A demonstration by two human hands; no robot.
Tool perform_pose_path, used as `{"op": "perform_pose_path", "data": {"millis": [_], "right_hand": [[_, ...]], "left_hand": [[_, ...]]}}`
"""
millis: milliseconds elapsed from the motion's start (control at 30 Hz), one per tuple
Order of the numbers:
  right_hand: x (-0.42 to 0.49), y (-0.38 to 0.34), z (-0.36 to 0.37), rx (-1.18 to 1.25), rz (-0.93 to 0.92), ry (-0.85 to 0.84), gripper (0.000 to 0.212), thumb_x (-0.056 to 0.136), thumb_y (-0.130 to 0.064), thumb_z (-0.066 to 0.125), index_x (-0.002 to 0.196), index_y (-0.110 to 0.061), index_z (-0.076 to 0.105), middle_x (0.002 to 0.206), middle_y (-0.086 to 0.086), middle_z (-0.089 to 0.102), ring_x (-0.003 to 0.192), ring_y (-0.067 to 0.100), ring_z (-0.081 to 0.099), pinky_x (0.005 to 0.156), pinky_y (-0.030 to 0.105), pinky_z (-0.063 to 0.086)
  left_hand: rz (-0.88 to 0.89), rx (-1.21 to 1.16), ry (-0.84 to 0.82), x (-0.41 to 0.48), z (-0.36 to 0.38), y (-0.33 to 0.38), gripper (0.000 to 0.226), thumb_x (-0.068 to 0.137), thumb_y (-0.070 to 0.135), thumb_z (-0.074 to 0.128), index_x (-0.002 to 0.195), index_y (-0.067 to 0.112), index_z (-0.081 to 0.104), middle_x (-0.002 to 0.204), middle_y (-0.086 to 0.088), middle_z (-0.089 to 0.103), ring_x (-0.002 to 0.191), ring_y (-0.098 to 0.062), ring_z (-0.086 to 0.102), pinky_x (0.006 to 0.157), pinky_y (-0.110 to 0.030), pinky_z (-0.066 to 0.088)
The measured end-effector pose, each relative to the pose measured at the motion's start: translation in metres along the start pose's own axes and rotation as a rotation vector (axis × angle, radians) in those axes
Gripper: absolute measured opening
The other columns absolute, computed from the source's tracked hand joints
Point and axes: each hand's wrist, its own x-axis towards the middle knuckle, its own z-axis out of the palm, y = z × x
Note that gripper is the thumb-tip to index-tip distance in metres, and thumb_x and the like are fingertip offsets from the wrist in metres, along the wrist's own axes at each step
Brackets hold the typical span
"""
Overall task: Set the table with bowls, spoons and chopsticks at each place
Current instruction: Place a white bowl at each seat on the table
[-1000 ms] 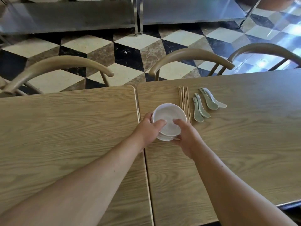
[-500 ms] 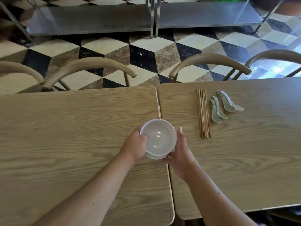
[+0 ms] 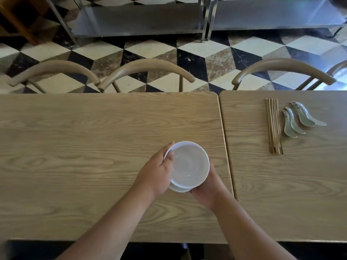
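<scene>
A stack of white bowls (image 3: 189, 166) is held between both hands above the left wooden table (image 3: 93, 137), near its right edge. My left hand (image 3: 157, 172) grips the stack's left rim, thumb over the top bowl's edge. My right hand (image 3: 208, 186) cups the stack from below on the right. On the right table (image 3: 281, 184) lie a bundle of brown chopsticks (image 3: 273, 126) and several pale green spoons (image 3: 298, 121), side by side near the far edge.
Two wooden tables stand pushed together with a narrow seam (image 3: 225, 147) between them. Three curved-back chairs (image 3: 146, 72) line the far side. Beyond them are a checkered floor and steel shelving (image 3: 204, 17).
Both hands have carried the bowl stack leftward, from beside the chopsticks on the right table across the seam to above the left table. The view has shifted left too.
</scene>
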Motion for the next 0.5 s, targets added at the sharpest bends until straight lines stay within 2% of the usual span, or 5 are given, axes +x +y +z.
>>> {"op": "perform_pose_path", "data": {"millis": [100,200,333,400,500], "right_hand": [[0.003,0.007,0.007,0.016,0.036,-0.003,0.053,0.108,-0.056,0.041,0.143,-0.025,0.065,0.142,0.013,0.069,0.124,0.035,0.068,0.088,0.047,0.054],[0.007,0.018,0.006,0.021,0.060,0.038,0.053,0.105,-0.054,0.048,0.145,-0.024,0.063,0.144,0.014,0.067,0.134,0.039,0.063,0.100,0.054,0.048],[0.010,0.024,-0.002,0.104,0.089,0.116,0.048,0.098,-0.031,0.057,0.145,-0.019,0.060,0.136,0.018,0.071,0.123,0.040,0.068,0.101,0.057,0.051],[0.006,0.021,-0.008,0.118,0.100,0.143,0.042,0.099,-0.025,0.053,0.139,-0.017,0.062,0.126,0.019,0.074,0.114,0.039,0.069,0.096,0.055,0.052],[0.000,0.014,-0.020,0.141,0.101,0.191,0.038,0.099,-0.023,0.053,0.135,-0.016,0.062,0.121,0.018,0.073,0.107,0.039,0.069,0.088,0.051,0.054]], "left_hand": [[0.077,-0.008,0.018,-0.005,-0.010,-0.002,0.044,0.110,0.050,0.039,0.153,0.050,0.045,0.147,0.031,0.046,0.135,0.008,0.040,0.112,-0.019,0.030],[0.123,-0.086,0.055,-0.005,-0.020,-0.001,0.035,0.111,0.046,0.040,0.138,0.045,0.062,0.141,0.024,0.061,0.132,0.000,0.054,0.111,-0.026,0.040],[0.095,-0.143,0.210,-0.004,-0.037,-0.004,0.028,0.112,0.037,0.045,0.102,0.038,0.071,0.111,0.007,0.075,0.107,-0.015,0.068,0.090,-0.035,0.049],[0.002,-0.217,0.282,-0.003,-0.048,-0.011,0.029,0.111,0.035,0.049,0.093,0.033,0.072,0.093,0.008,0.075,0.089,-0.018,0.069,0.075,-0.037,0.053],[-0.134,-0.265,0.345,-0.003,-0.063,-0.035,0.023,0.105,0.023,0.053,0.089,0.022,0.069,0.083,-0.003,0.065,0.067,-0.022,0.058,0.054,-0.034,0.045]]}}
